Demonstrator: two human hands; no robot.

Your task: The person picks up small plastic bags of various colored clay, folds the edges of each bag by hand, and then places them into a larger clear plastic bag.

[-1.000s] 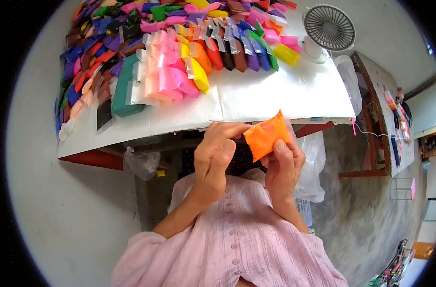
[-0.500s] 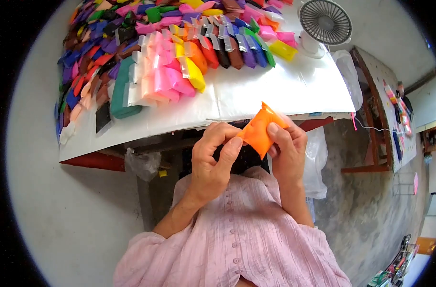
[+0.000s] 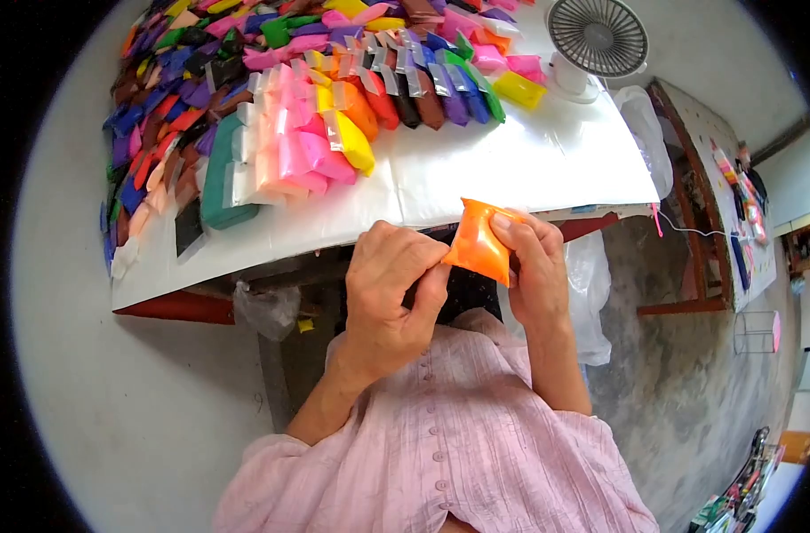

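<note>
A plump, shiny orange packet (image 3: 478,247) is held up in front of my chest, just off the table's front edge. My left hand (image 3: 389,282) is closed, pinching the packet's lower left corner between thumb and forefinger. My right hand (image 3: 536,262) grips its right side, thumb on the front and the other fingers mostly hidden behind. Beyond my hands, several similar packets lie in overlapping rows on the white table: a yellow packet (image 3: 351,142), a pink packet (image 3: 303,160) and a dark green packet (image 3: 223,182) are among the nearest. Many have clear plastic flaps.
A big heap of mixed coloured packets (image 3: 183,98) covers the table's left and back. A small fan (image 3: 598,37) stands at the back right of the white table top (image 3: 565,164). Clear plastic bags (image 3: 587,302) hang below. Another table (image 3: 689,204) is farther right.
The orange packet has turned between my hands and now shows a smoother, shinier face. My left hand has shifted slightly left, with its fingers curled in more. Both hands keep hold.
</note>
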